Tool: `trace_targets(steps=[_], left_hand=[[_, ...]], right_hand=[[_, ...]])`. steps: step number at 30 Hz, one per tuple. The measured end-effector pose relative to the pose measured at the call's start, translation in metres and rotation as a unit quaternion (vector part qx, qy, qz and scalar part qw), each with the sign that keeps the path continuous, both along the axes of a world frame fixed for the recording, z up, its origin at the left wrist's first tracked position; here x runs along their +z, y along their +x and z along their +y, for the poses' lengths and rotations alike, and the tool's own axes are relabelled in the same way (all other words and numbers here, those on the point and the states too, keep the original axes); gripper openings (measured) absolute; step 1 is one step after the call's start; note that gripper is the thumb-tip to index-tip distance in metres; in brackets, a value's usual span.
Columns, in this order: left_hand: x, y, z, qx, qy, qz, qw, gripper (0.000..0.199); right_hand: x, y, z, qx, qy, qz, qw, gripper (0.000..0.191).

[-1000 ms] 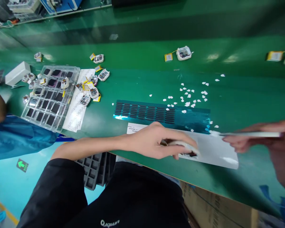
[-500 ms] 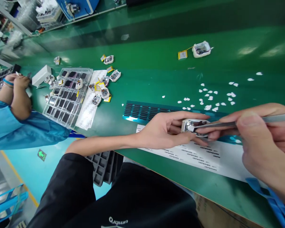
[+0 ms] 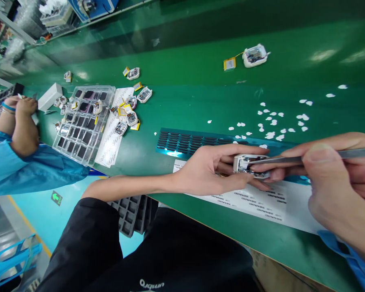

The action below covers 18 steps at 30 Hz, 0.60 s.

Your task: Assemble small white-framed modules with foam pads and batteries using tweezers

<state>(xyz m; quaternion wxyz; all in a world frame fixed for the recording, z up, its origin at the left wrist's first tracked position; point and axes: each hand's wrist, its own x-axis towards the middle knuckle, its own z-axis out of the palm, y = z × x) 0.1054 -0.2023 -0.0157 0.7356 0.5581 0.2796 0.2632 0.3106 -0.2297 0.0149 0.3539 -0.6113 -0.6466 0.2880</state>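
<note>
Our left hand (image 3: 214, 172) grips a small white plastic device casing (image 3: 251, 165) above the white printed paper sheet (image 3: 261, 202) at the green workbench's (image 3: 200, 101) near edge. Our right hand (image 3: 334, 178) pinches slim metal tweezers (image 3: 280, 159), their tips apparently touching the casing. Behind lie a blue strip of dark pads (image 3: 194, 142) and scattered white backing bits (image 3: 273, 121).
</note>
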Motion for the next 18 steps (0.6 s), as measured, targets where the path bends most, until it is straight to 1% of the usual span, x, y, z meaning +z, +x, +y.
trace_targets(steps=[3, 6, 10, 13, 18], left_hand=[[0.0010, -0.0002, -0.0003, -0.002, -0.006, 0.003, 1.000, 0.059], [0.0013, -0.0001, -0.0011, 0.003, -0.018, -0.003, 1.000, 0.057], [0.0016, 0.0000, -0.0024, 0.005, -0.017, -0.009, 1.000, 0.059], [0.0011, 0.0001, -0.0031, 0.005, -0.013, -0.012, 1.000, 0.061], [-0.0005, 0.0007, -0.0038, 0.007, -0.020, -0.003, 1.000, 0.058]], right_hand=[[-0.0011, -0.0024, 0.0012, -0.019, 0.003, -0.004, 1.000, 0.045], [-0.0014, -0.0060, 0.0004, -0.032, -0.001, 0.025, 0.999, 0.041], [-0.0006, -0.0084, -0.0018, -0.023, 0.003, 0.063, 0.998, 0.037], [-0.0013, -0.0091, -0.0023, -0.015, 0.006, 0.058, 0.998, 0.035], [-0.0036, -0.0070, -0.0023, -0.021, 0.002, 0.049, 0.999, 0.034]])
